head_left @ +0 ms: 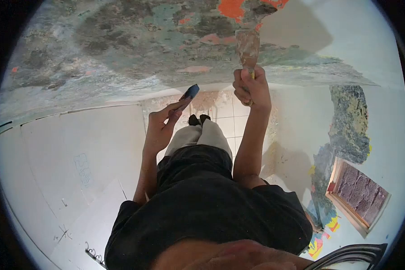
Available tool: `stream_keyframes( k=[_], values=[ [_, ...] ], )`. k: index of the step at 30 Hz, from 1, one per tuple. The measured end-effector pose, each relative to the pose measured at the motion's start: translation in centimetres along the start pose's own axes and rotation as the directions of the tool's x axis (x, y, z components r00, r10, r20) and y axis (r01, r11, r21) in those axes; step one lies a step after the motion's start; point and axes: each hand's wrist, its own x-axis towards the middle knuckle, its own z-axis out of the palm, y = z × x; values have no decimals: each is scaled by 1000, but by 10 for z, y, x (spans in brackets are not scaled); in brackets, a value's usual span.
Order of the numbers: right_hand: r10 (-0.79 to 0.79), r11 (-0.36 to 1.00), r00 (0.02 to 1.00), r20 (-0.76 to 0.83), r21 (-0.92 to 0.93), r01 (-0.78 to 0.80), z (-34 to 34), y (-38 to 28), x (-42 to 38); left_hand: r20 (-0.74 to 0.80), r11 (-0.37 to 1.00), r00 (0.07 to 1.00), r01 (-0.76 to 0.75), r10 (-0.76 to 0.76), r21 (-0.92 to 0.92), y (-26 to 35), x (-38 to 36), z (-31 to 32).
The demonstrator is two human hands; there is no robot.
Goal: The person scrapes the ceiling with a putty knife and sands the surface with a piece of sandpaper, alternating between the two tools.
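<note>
My right hand [251, 87] is closed around the handle of a putty knife [248, 47]. Its stained blade points up and lies against a mottled, peeling surface [135, 40] with grey, green and orange patches. My left hand [159, 126] is lower and to the left, pinching a small flat tool with a dark blue end [190, 92] just below that surface. Both arms are stretched out from my black shirt [202, 202]. My pale trousers and dark shoes [198, 119] show between the arms.
A light tiled floor [229, 121] lies under my feet. White walls stand to the left and right, and the right one has a scraped patch [348, 121]. At lower right is an opening showing rough brick [360, 195]. A dark curved object [353, 256] sits at the bottom right.
</note>
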Motion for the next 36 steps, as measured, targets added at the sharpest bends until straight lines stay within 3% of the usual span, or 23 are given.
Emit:
stream_keyframes(
  k=[9, 15, 24, 30, 33, 36],
  values=[
    [-34, 997, 999, 34, -68, 37, 5, -14, 7, -28, 999, 999, -33, 32, -16, 5, -4, 2],
    [-48, 998, 998, 40, 47, 46, 9, -15, 7, -21, 999, 999, -40, 40, -15, 2, -8, -3],
    [-40, 998, 998, 53, -40, 42, 4, -22, 9, 10, 998, 998, -54, 55, -38, 1, 2, 2],
    [22, 998, 996, -81, -65, -27, 13, -26, 6, 80, 999, 996, -34, 33, 9, 10, 8, 0],
    [-4, 1000, 999, 38, -2, 4, 1, -19, 11, 87, 999, 995, -50, 52, -20, 12, 11, 2],
    [-21, 1000, 1000, 21, -6, 21, 7, -26, 14, 83, 999, 996, -41, 39, 23, 11, 16, -2]
  ],
)
